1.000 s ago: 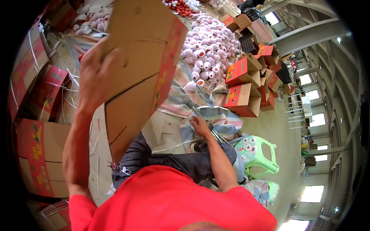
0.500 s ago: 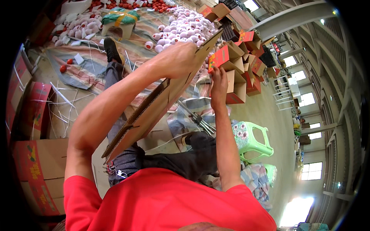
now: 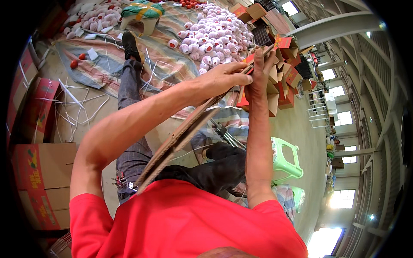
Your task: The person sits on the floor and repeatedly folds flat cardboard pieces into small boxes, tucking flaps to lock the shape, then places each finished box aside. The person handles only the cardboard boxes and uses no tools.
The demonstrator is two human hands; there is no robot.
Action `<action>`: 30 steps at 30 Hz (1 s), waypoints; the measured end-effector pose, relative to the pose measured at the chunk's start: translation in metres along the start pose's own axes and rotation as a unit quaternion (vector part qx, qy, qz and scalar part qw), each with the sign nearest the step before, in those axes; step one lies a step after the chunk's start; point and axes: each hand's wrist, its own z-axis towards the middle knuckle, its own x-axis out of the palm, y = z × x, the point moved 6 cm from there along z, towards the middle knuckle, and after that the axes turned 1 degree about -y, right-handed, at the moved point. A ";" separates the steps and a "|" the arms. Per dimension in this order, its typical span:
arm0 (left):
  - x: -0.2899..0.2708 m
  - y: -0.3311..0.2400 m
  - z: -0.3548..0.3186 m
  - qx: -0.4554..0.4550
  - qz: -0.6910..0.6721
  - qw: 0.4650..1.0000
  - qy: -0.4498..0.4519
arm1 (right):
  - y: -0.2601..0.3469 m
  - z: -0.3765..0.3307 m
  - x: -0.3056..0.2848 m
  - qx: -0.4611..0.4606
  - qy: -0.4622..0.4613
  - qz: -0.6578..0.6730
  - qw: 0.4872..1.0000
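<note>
A: Big hall: bare floor (image 3: 297, 133) on the right, a striped sheet (image 3: 99, 75) spread ahead. Where's the carton?

B: The flat carton (image 3: 174, 144) is edge-on in front of the chest, slanting from over the lap up to the right, far end in both hands.

A: What might go wrong?

B: I'd say the near end could swing or sag, since the grip is all at the far end. The layers look slightly parted, so they might slide or fan out too.

A: And the hands?

B: The left hand (image 3: 223, 79) reaches across, elbow bent, fingers closed over the edge. The right hand (image 3: 258, 81) is raised, thumb up, gripping beside it on a straighter arm.

A: Around them?

B: Boxes (image 3: 284, 81) just beyond the right hand, netted fruit (image 3: 219, 36) ahead, a green stool (image 3: 277, 155) by the right forearm.
</note>
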 end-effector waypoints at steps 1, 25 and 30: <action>0.000 0.002 -0.003 -0.035 -0.039 0.999 0.015 | -0.003 0.004 -0.001 0.010 0.019 0.038 0.999; 0.011 -0.053 -0.153 0.262 0.532 0.787 0.172 | -0.008 0.000 -0.033 0.174 0.112 -0.025 0.978; 0.023 -0.053 -0.167 0.378 0.431 0.818 0.042 | -0.010 -0.003 -0.020 0.162 0.077 -0.006 0.984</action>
